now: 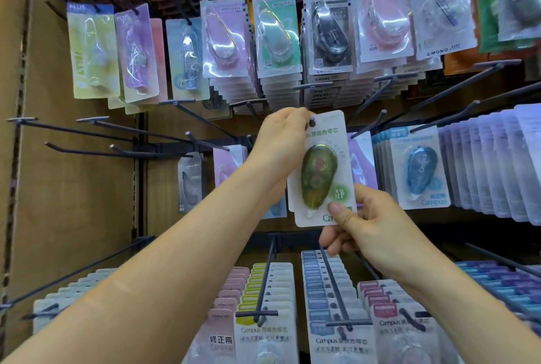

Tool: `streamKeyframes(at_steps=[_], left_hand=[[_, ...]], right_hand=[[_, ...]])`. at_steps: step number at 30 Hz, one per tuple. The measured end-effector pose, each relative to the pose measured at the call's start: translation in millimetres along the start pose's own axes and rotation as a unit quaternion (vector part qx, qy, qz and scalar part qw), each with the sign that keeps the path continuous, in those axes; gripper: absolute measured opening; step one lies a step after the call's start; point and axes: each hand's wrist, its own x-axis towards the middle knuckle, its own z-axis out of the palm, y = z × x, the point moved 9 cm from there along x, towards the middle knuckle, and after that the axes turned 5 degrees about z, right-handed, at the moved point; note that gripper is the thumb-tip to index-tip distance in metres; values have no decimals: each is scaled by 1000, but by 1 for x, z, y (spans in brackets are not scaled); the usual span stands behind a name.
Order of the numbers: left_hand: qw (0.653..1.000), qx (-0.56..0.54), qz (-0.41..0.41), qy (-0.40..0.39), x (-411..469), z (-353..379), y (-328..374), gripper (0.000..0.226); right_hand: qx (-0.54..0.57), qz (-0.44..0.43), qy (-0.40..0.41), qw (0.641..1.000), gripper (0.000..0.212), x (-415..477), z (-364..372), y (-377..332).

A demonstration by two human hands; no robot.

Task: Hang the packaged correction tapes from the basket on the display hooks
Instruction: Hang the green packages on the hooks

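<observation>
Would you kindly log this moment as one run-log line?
step: hanging | item: green correction tape pack | left hand: pinching top by hook hole | right hand: gripping bottom corner | hook: through hole

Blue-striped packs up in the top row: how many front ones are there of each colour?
Lilac pack: 1
Mint green pack: 1
Black pack: 1
Pink pack: 1
White pack: 1
Total: 5
</observation>
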Motion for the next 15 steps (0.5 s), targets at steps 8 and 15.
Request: streamKeyframes(at_steps=[8,15], left_hand=[[997,-7,-43,-68,-13,-17,-51,18],[996,84,-25,-22,2,-33,-57,12]], right_hand=[[15,108,-33,993,21,3,-3,10],[-259,118,-42,958,27,2,-10,17]])
